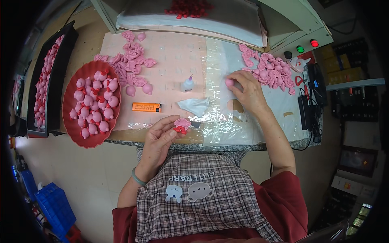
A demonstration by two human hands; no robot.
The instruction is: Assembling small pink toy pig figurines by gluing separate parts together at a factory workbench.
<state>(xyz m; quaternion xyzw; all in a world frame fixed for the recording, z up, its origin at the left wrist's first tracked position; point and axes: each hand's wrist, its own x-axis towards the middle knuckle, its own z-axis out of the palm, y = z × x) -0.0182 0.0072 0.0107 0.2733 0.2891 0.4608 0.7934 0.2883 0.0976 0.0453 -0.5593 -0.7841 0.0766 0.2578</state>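
Note:
My left hand [160, 135] holds a small pink soft piece with a red part [182, 124] at the table's near edge. My right hand [246, 90] reaches forward onto the clear plastic sheet [219, 117] and pinches a small round pink piece [229, 82], just left of a heap of pink pieces [269, 69]. A second heap of flat pink pieces [131, 65] lies at the far left of the pink mat [174, 56]. A red scalloped dish [71, 125] holds several finished pink figures with red parts.
A small glue bottle [187, 84], an orange lighter [146, 107] and a white crumpled scrap [195, 106] lie mid-table. A black tray [54, 81] of pink figures stands at the left. Red parts [188, 8] sit on the machine behind. Red scissors [299, 80] and cables lie right.

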